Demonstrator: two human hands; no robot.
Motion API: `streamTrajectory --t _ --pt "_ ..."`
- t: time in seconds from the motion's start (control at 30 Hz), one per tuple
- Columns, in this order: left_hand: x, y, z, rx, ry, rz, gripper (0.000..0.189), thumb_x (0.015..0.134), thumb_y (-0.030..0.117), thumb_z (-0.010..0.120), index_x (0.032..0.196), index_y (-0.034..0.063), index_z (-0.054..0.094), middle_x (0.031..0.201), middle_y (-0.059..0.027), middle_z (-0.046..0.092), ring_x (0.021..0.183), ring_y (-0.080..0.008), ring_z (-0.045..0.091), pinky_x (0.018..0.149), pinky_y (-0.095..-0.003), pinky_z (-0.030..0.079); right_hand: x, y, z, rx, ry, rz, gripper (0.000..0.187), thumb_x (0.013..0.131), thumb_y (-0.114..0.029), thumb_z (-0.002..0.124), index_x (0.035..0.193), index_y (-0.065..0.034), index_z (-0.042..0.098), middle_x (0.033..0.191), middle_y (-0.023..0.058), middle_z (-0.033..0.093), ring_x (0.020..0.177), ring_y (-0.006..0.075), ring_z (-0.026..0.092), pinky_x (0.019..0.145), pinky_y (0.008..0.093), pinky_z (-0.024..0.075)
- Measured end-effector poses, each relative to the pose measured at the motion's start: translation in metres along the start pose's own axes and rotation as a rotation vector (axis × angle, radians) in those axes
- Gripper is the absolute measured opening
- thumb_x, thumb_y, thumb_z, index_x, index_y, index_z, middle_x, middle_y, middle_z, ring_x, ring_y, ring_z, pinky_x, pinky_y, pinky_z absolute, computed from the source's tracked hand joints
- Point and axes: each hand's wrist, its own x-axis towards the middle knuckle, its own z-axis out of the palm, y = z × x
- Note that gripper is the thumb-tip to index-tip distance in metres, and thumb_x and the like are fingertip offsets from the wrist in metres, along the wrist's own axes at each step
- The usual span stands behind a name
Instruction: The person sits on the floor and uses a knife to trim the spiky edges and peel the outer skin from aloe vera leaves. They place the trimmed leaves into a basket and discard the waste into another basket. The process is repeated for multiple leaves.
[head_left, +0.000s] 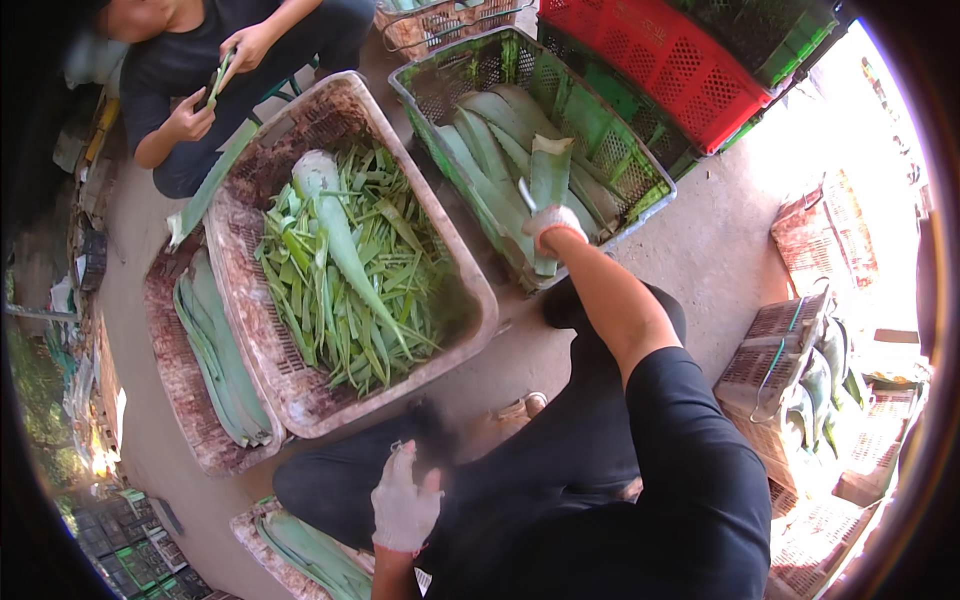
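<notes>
My right hand (556, 225), in a white knit glove with an orange cuff, is over the near end of a green plastic crate (637, 217). It grips a cut aloe leaf (551, 172) with a squared-off end. A slim white tool (527, 193), perhaps a knife handle, sticks out beside the fingers. Broad aloe leaves (480, 150) lie stacked in that crate. My left hand (407, 502), gloved with bare fingertips, is raised over my left thigh, fingers apart and holding nothing. Left of the green crate, a stained crate (472, 322) holds green trimmings (375, 262) and one whole aloe leaf (334, 217).
Across from me a person's hands (217, 86) hold a leaf strip and a dark tool. A leaf (210, 184) overhangs the stained crate's far-left rim. Lower crates with leaves (217, 352) stand at left and below. Red crates (660, 67) and loaded crates (780, 352) stand right.
</notes>
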Motion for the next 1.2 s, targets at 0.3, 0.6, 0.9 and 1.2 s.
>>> streamTrajectory --t 0.3,0.6,0.9,1.2 --pt "0.055 0.033 0.0 0.036 -0.102 0.038 0.049 0.081 0.023 0.065 0.124 0.0035 0.05 0.119 -0.023 0.055 0.099 -0.0396 0.06 0.081 -0.0431 0.051 -0.012 -0.002 -0.023 0.407 -0.175 0.152 0.047 0.074 -0.04 0.06 0.097 0.0008 0.067 0.082 0.0153 0.066 0.076 0.0245 0.065 0.067 0.0374 0.0515" --pt "0.127 0.057 -0.001 -0.297 0.156 0.256 0.059 0.086 0.025 0.061 0.135 0.0012 0.038 0.128 -0.0234 0.05 0.114 -0.0361 0.054 0.096 -0.0402 0.044 -0.226 -0.028 -0.08 1.274 -0.09 -0.242 0.029 0.076 -0.03 0.063 0.087 -0.0037 0.058 0.069 0.0024 0.048 0.061 0.0129 0.048 0.057 0.0282 0.0401" --pt "0.047 0.02 -0.087 -1.706 0.354 0.004 0.081 0.079 0.037 0.073 0.136 0.0017 0.028 0.093 -0.0046 0.049 0.08 -0.0117 0.05 0.073 -0.0257 0.047 -0.444 -0.122 -0.013 0.607 -0.072 -1.016 0.049 0.063 -0.031 0.077 0.097 -0.0005 0.059 0.063 -0.0018 0.052 0.06 0.0082 0.049 0.056 0.0246 0.0428" --pt "-0.198 -0.124 -0.112 -1.959 1.152 -0.012 0.031 0.077 0.024 0.064 0.099 0.0034 0.06 0.092 -0.0102 0.06 0.084 -0.0251 0.061 0.08 -0.0478 0.054 -0.519 -0.207 0.046 0.226 -0.552 -1.458 0.069 0.061 -0.052 0.081 0.097 0.0032 0.059 0.082 0.0093 0.057 0.072 0.0205 0.057 0.062 0.0297 0.0458"
